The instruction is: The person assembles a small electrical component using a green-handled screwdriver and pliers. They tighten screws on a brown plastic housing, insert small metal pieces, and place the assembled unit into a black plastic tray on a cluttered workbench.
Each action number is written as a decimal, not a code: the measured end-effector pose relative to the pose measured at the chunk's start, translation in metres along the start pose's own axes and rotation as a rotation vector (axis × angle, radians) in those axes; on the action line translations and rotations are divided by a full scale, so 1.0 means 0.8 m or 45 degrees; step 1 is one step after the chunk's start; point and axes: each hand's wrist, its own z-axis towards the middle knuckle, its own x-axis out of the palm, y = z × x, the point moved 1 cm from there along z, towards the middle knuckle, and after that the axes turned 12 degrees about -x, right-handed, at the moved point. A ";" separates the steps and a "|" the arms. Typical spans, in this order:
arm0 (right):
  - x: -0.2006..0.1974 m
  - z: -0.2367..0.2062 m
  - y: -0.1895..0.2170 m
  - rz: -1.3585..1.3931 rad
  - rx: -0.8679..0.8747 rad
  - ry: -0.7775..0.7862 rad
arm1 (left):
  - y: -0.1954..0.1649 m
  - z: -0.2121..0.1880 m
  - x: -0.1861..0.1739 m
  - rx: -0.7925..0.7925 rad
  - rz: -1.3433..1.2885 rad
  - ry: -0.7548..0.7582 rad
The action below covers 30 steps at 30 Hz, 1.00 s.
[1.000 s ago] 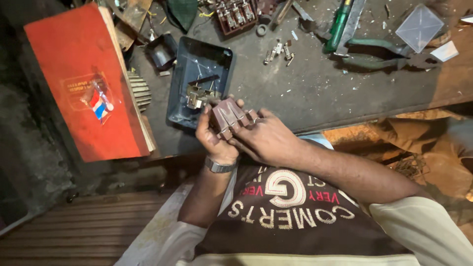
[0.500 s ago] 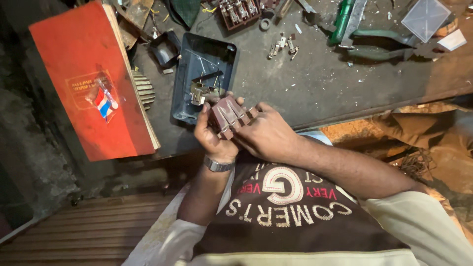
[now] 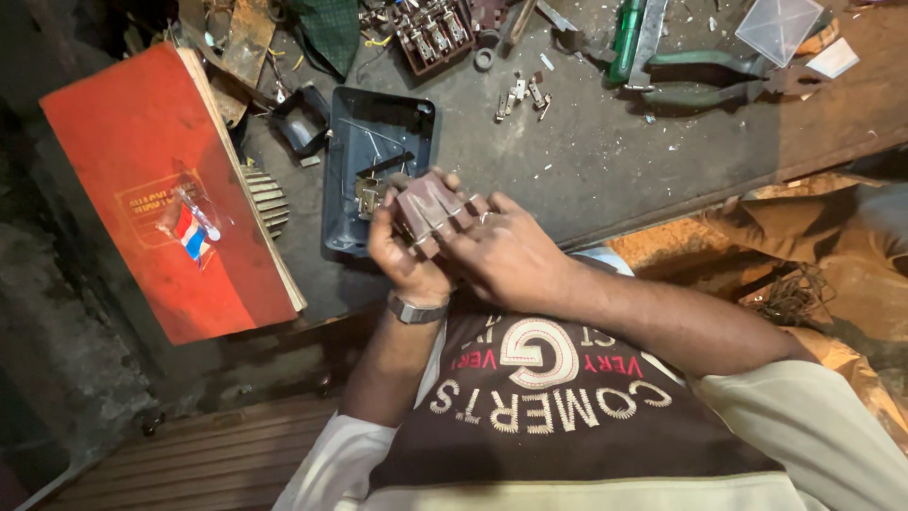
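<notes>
Over the table's near edge, both hands were clamped on a small brownish switch block: left hand cradling it underneath, right hand pinching its side. It looked stiff and light with fiddly metal tabs, so best gripped by the body. A dark tray sat just behind.

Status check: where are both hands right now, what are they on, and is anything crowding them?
Left hand and right hand both grip the brown slotted part. It is off the bench, above the dark tray. Red book off to one side, apart.
</notes>
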 end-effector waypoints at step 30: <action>-0.015 -0.013 -0.024 0.269 -0.162 -0.341 | -0.018 -0.010 -0.032 0.022 -0.092 0.064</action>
